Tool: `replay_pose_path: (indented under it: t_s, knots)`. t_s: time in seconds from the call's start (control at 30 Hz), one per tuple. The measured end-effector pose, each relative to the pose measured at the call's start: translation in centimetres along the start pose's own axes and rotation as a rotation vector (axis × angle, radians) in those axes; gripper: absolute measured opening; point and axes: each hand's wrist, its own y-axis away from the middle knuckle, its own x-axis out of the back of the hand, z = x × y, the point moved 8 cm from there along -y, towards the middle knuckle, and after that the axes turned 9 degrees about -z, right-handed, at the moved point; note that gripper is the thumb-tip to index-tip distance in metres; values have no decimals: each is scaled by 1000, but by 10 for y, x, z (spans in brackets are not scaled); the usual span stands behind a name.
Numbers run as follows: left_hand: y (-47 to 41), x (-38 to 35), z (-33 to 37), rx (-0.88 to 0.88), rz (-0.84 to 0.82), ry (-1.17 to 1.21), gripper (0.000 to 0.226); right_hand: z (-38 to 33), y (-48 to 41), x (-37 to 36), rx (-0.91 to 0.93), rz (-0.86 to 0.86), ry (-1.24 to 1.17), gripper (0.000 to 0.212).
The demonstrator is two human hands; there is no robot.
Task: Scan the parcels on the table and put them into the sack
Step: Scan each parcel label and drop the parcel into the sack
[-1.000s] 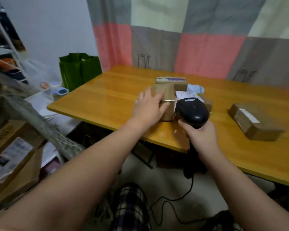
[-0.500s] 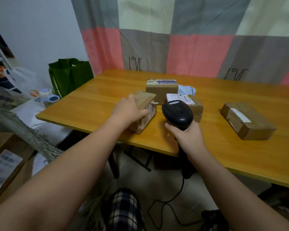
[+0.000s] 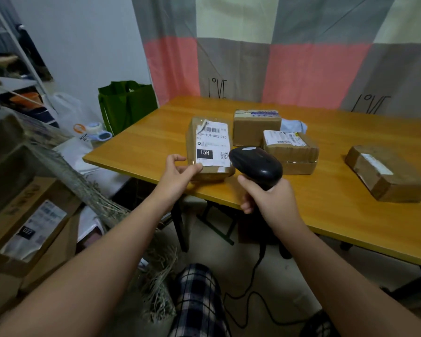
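The left hand (image 3: 178,172) holds the labelled parcel (image 3: 212,144) in a pinching grip. The right hand (image 3: 269,201) clasps the scanner (image 3: 258,164). The inside of the green bag (image 3: 127,105) is hidden.

A single wide-angle camera sits on the person's head and looks forward and down along both bare forearms, which run in from the bottom corners. It faces the near left corner of the orange-brown wooden table (image 3: 338,190), with the grey, pink and cream patchwork curtain (image 3: 301,69) across the top of the frame. Close to the lens at mid-frame, the left hand (image 3: 178,173) grips a labelled brown cardboard parcel (image 3: 212,147) and the right hand (image 3: 270,198) grips a black handheld barcode scanner (image 3: 255,166).
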Motion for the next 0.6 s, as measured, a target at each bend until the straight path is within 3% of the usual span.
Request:
replay_pose_path:
  t_s: [0.2, 0.43, 0.53, 0.6]
  knots:
    - [6, -1, -10, -16, -38, -6, 76, -22, 8, -7, 63, -65, 58, 12]
    - [4, -3, -9, -35, -57, -9, 90, -27, 10, -11, 72, -104, 113, 11]
    - [4, -6, -7, -58, -101, -28, 107, -26, 9, -11, 108, -87, 115, 7]
    - [5, -9, -1, -100, -161, -98, 121, -26, 3, -9, 153, -61, 122, 27]
